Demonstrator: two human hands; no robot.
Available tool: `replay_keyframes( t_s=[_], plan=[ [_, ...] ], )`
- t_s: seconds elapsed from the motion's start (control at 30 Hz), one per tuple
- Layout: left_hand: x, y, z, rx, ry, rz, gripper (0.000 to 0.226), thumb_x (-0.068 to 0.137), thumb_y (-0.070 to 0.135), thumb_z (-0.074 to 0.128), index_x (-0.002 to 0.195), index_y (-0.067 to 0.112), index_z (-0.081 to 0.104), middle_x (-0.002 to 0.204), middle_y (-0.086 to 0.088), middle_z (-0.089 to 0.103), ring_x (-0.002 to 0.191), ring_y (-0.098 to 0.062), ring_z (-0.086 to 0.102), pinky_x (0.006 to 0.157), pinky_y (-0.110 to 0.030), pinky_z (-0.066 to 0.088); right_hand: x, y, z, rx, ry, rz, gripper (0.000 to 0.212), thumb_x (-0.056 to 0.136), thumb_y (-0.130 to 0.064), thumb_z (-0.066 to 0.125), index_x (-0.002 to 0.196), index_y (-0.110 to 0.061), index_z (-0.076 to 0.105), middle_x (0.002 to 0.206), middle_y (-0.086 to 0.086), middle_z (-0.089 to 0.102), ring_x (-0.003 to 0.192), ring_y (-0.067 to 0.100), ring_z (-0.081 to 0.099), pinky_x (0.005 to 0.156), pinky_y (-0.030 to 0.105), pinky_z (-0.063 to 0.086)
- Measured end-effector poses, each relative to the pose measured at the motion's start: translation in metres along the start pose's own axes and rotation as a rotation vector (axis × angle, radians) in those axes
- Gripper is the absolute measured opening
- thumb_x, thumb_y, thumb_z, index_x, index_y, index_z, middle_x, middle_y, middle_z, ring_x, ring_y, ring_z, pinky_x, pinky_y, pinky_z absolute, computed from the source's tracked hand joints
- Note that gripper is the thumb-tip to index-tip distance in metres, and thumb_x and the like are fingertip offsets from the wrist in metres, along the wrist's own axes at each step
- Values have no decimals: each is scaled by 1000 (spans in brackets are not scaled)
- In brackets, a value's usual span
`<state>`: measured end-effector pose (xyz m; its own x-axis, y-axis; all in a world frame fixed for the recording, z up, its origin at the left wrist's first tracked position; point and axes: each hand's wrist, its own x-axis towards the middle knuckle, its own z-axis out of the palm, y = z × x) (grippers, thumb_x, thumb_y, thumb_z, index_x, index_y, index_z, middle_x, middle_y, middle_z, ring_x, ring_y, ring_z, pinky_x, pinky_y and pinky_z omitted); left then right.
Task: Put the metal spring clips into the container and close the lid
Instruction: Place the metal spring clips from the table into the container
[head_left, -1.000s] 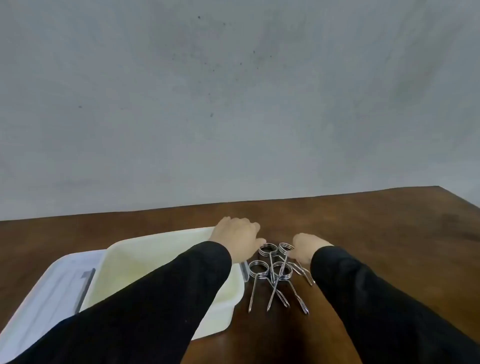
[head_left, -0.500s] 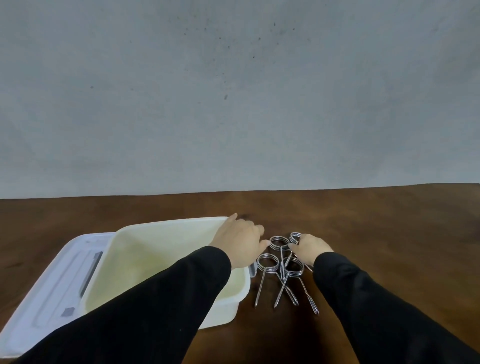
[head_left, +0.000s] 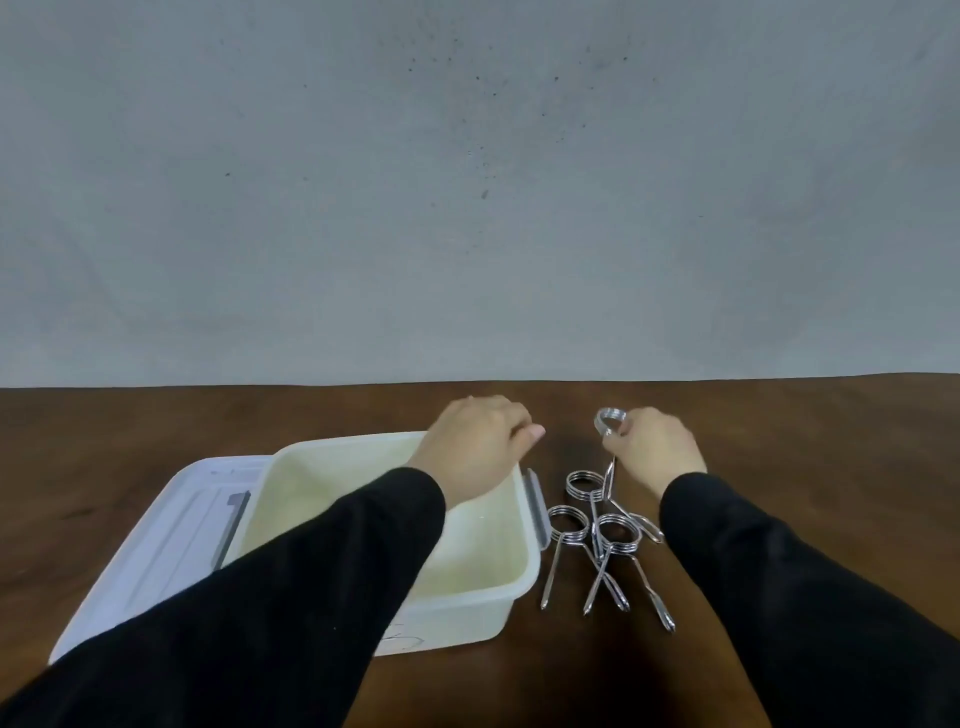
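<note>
An open cream plastic container (head_left: 514, 582) sits on the brown table, with nothing visible inside it. Its white lid (head_left: 171, 525) lies flat against its left side. My left hand (head_left: 475, 447) rests curled on the container's far right corner. My right hand (head_left: 649, 447) grips one metal spring clip (head_left: 609, 422), lifted with its coil up and its legs hanging down. Three more spring clips (head_left: 597, 540) lie in a crossed pile on the table just right of the container, below my right hand.
The dark wooden table (head_left: 805, 467) stretches to a grey wall (head_left: 467, 182) close behind. A grey latch (head_left: 537, 512) sticks out on the container's right edge, next to the clip pile. My black sleeves cover the near part of the table.
My right hand has closed on one clip and raised it off the pile. My left hand has stayed on the container's corner. The camera has tilted slightly.
</note>
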<state>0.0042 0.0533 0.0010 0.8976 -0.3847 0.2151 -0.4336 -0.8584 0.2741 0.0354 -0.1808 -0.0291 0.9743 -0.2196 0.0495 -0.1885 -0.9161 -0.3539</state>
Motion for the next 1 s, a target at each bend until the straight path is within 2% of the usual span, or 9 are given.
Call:
replay_keyframes(
  t_s=[0.13,0.27,0.37,0.5,0.57,0.67,0.77,0.87,1.0],
  plan=[
    [-30,-78,-50,-30,47,-215,39,106,42,49,131,19,68,126,1,70,115,-24,63,99,-38,47,-19,-73,-59,161,13,-193,16,84,-34,66,84,-18,68,71,2,67,62,19,59,55,29,44],
    [-65,-156,-76,-77,-129,-391,43,102,52,51,132,25,66,126,5,71,113,-16,64,94,-32,50,-66,-154,-85,192,-138,-389,17,80,-40,70,78,-24,68,65,-6,59,55,12,52,50,27,37],
    [-84,-183,-71,-104,-243,-411,36,103,51,49,122,27,68,112,7,71,94,-14,67,81,-29,53,-96,-198,-68,137,-308,-475,19,79,-40,71,75,-22,69,61,-5,58,50,12,50,51,27,40],
    [-95,-197,-50,-224,-182,-395,29,107,39,49,112,18,69,92,4,67,75,-17,61,58,-20,40,-104,-229,-7,9,-472,-474,25,80,-34,68,83,-9,72,69,7,65,54,19,51,52,28,38],
    [-98,-198,-44,-418,-133,-447,30,107,37,49,112,17,71,96,4,69,78,-14,63,62,-21,46,-104,-235,26,-67,-535,-451,28,81,-32,66,81,-4,70,64,6,60,56,22,51,51,27,36],
    [-102,-201,-37,-717,-89,-526,36,105,39,51,112,12,74,112,-8,75,105,-28,69,87,-34,53,-106,-242,68,-149,-606,-420,27,82,-29,65,66,-9,57,57,2,51,52,21,48,48,26,34],
    [-106,-206,-33,-871,-85,-562,38,104,44,53,105,12,74,110,-9,75,106,-31,68,91,-35,52,-109,-253,97,-219,-629,-424,27,83,-26,65,65,-13,51,61,1,49,60,24,50,48,26,34],
    [-105,-209,-29,-884,-88,-589,36,102,47,53,108,18,73,114,-3,71,109,-26,64,93,-35,49,-114,-266,115,-268,-596,-468,12,85,-20,63,89,-8,65,71,2,53,72,26,53,58,28,40],
    [-103,-207,-28,-871,-80,-588,41,105,45,50,132,19,68,130,5,64,123,-19,56,97,-30,42,-119,-281,130,-320,-612,-475,26,90,-20,63,114,-8,66,93,8,59,80,25,52,72,30,43]
  ],
)
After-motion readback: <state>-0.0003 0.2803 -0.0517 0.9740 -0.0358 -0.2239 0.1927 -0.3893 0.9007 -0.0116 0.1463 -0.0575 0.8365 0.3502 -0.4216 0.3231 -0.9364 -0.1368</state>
